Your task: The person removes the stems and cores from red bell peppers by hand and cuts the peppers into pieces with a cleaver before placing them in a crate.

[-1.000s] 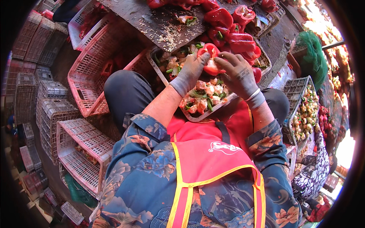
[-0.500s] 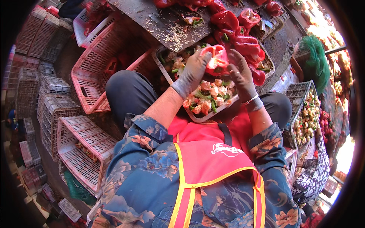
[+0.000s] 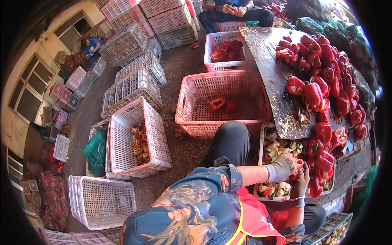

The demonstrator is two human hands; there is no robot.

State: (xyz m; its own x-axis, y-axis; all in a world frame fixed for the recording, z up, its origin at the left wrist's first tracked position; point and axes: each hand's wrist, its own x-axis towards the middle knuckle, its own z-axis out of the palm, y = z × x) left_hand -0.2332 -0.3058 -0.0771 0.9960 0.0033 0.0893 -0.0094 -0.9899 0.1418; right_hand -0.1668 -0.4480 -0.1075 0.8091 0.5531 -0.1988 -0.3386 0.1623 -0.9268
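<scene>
Red pepper between gloved fingers, left ones curled on it, right grip unclear

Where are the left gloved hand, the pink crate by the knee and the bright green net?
Left hand (image 3: 282, 167): head view, glove's back.
Pink crate (image 3: 200, 130): head view, near wall.
Green net (image 3: 94, 152): head view, middle bulge.

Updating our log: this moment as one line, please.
left hand: holding red pepper | right hand: at same pepper | below: tray, pepper cores
</scene>
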